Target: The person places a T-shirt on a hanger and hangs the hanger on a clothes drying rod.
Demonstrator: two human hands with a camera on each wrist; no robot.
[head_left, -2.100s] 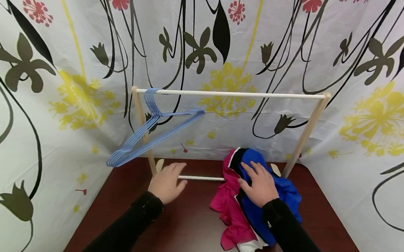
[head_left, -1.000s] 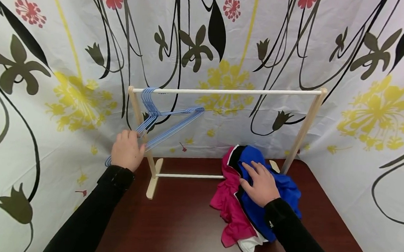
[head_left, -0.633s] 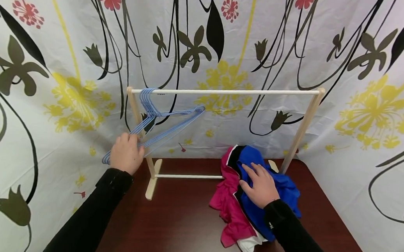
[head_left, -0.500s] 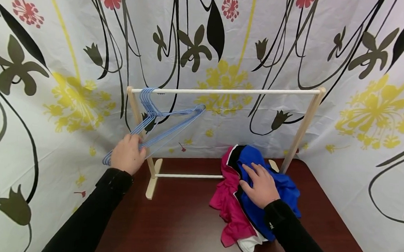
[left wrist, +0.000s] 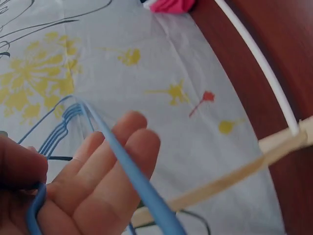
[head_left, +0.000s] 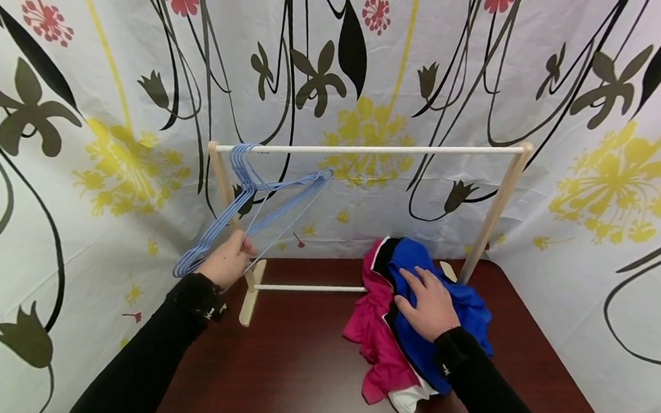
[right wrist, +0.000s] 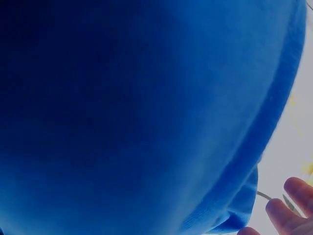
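Observation:
My left hand (head_left: 228,258) is at the lower end of several light-blue hangers (head_left: 204,236) hanging at the left of the rail. It pinches one hanger, swung apart from the bunch. Up close in the left wrist view, the thumb (left wrist: 22,164) presses on this blue hanger (left wrist: 129,166), while the other fingers lie loosely extended behind it. My right hand (head_left: 428,304) lies flat, fingers spread, on a blue garment (head_left: 467,315) atop a pile. Beneath show a magenta garment (head_left: 380,357) and a white one (head_left: 407,400). Blue fabric (right wrist: 146,122) fills most of the right wrist view.
A small wooden clothes rack stands on the dark red-brown table (head_left: 297,358), with a white top rail (head_left: 380,151) and a lower bar (head_left: 310,288). Its left post is behind the hangers, its right post (head_left: 493,218) behind the pile. A flower-patterned curtain (head_left: 341,54) surrounds the table.
My left hand went from over the table up to the hangers, took hold of one, and drew it right, away from the others. My right hand has stayed on the blue garment.

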